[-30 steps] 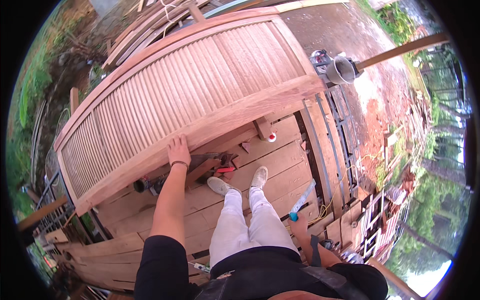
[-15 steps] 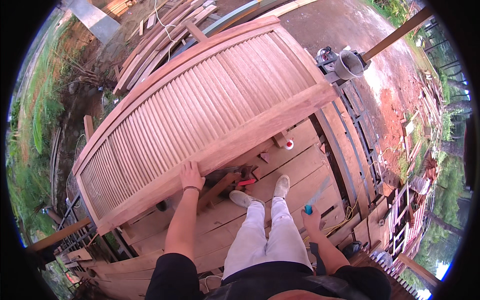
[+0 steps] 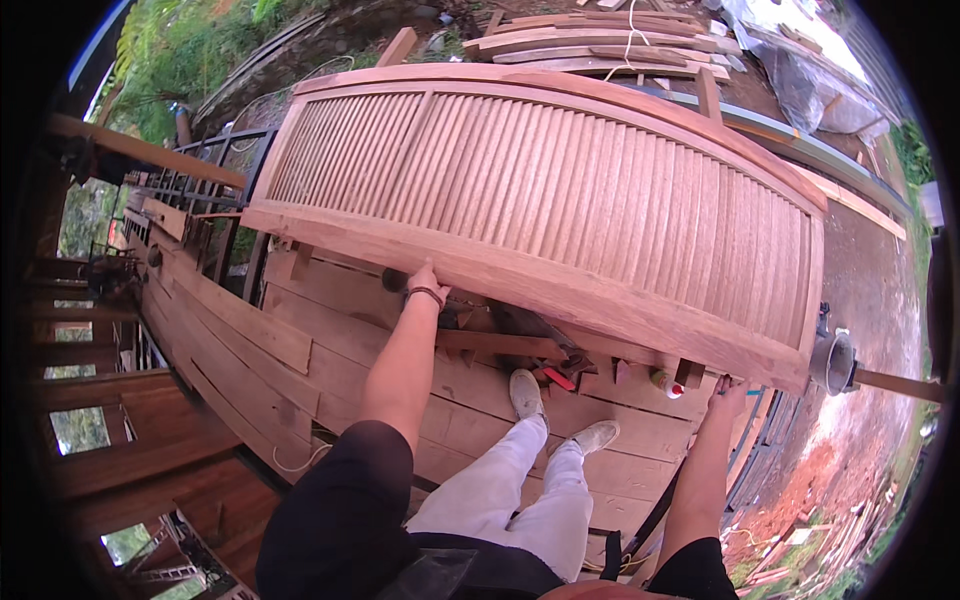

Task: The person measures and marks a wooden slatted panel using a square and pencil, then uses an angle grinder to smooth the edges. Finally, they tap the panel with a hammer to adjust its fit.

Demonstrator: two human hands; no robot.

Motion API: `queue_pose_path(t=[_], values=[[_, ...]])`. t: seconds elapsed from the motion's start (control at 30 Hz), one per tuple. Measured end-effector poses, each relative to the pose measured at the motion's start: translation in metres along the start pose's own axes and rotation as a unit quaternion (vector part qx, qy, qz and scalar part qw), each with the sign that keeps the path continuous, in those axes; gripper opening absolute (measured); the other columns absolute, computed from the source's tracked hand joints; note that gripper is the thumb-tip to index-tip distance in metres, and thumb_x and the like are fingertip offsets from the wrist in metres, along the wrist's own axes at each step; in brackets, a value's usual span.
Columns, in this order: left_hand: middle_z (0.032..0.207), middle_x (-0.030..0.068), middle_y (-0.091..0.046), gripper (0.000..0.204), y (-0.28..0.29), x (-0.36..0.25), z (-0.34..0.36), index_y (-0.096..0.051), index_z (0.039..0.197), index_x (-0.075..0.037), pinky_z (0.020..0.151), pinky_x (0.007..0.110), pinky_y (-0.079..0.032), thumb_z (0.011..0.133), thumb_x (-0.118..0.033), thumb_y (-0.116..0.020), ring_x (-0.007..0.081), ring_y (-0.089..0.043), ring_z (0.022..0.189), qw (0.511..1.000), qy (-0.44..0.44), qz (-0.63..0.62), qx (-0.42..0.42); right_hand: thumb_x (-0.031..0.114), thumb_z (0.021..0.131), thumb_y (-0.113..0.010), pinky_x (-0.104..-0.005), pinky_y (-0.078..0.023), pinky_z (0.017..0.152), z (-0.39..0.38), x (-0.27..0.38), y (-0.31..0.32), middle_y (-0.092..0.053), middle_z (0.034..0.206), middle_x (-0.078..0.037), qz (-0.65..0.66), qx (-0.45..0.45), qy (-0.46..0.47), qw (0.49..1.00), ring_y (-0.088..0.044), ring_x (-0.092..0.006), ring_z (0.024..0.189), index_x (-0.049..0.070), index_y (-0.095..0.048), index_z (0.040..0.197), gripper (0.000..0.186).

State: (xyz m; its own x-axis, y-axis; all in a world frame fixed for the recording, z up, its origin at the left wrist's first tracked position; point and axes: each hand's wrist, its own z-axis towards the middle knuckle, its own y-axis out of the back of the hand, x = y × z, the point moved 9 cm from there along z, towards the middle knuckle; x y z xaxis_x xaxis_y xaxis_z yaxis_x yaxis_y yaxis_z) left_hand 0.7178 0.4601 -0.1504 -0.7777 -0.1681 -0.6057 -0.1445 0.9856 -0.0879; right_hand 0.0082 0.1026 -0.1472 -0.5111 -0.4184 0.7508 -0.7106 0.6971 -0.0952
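Note:
A large louvred wooden door panel (image 3: 560, 190) stands on its long edge across the plank deck, tilted away from me. My left hand (image 3: 427, 280) grips the panel's near bottom rail, left of its middle. My right hand (image 3: 728, 392) grips the same rail close to its right end. My feet in pale shoes (image 3: 560, 415) stand on the deck just under the rail.
A wooden plank deck (image 3: 330, 340) lies underfoot with small offcuts and a red tool (image 3: 560, 378) by my feet. A metal pot (image 3: 832, 362) stands at the right. Stacked timber (image 3: 600, 35) lies beyond the panel. A dark railing (image 3: 195, 190) edges the left side.
The view has swung to the right, so the panel now runs across the frame. My right hand has come up and taken hold of the rail near its right end. My left hand stays on the rail.

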Motion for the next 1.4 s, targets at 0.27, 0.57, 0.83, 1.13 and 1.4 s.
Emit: queue_pose_path(t=[0.27,0.57,0.83,1.13,1.4], values=[[0.140,0.0206,-0.042,0.059,0.038,0.024,-0.024,-0.028,0.143,0.001,0.094,0.060,-0.049,0.098,-0.021,-0.058,0.0374,-0.050,0.122,0.999,-0.032,0.017,0.000,0.028,0.100,-0.051,-0.0339,-0.056,0.065,0.011,0.010,-0.026,-0.066,0.103,-0.009,-0.109,0.017,0.007,0.994,-0.066,-0.0220,0.084,0.004,-0.061,0.113,0.029],[0.128,0.0208,-0.052,0.054,0.019,0.021,-0.015,-0.036,0.132,0.001,0.089,0.061,-0.049,0.095,-0.026,-0.063,0.0371,-0.056,0.113,0.998,-0.044,0.042,0.007,0.024,0.101,-0.049,-0.0311,-0.047,0.054,0.045,0.011,-0.012,-0.065,0.084,-0.006,-0.089,0.047,0.011,0.995,-0.059,-0.0167,0.065,0.006,-0.062,0.103,0.022],[0.121,0.0217,-0.055,0.061,0.035,0.013,-0.034,-0.043,0.129,0.003,0.089,0.045,-0.053,0.095,-0.046,-0.058,0.0318,-0.058,0.112,0.978,0.006,0.208,0.021,0.025,0.090,-0.067,-0.0279,-0.044,0.058,-0.042,0.036,0.031,-0.056,0.072,-0.004,-0.194,-0.084,0.135,0.968,-0.053,-0.0136,0.063,0.005,-0.059,0.088,0.022],[0.082,0.0093,-0.066,0.017,0.100,0.210,-0.181,-0.057,0.100,-0.004,0.059,0.030,-0.055,0.095,-0.020,-0.061,0.0175,-0.067,0.070,0.759,0.086,0.597,0.244,0.031,0.079,-0.077,-0.0456,-0.048,0.085,-0.252,-0.002,-0.106,-0.055,0.108,-0.022,-0.478,0.212,0.498,0.692,-0.057,-0.0400,0.097,-0.004,-0.055,0.116,0.056],[0.084,0.0072,-0.068,0.020,0.133,0.264,-0.285,-0.060,0.099,0.000,0.071,0.029,-0.052,0.095,-0.019,-0.060,0.0143,-0.066,0.077,0.589,0.104,0.693,0.404,0.032,0.084,-0.069,-0.0485,-0.048,0.086,-0.220,-0.068,-0.226,-0.056,0.108,-0.023,-0.576,0.196,0.346,0.714,-0.057,-0.0429,0.100,-0.002,-0.054,0.116,0.050]])
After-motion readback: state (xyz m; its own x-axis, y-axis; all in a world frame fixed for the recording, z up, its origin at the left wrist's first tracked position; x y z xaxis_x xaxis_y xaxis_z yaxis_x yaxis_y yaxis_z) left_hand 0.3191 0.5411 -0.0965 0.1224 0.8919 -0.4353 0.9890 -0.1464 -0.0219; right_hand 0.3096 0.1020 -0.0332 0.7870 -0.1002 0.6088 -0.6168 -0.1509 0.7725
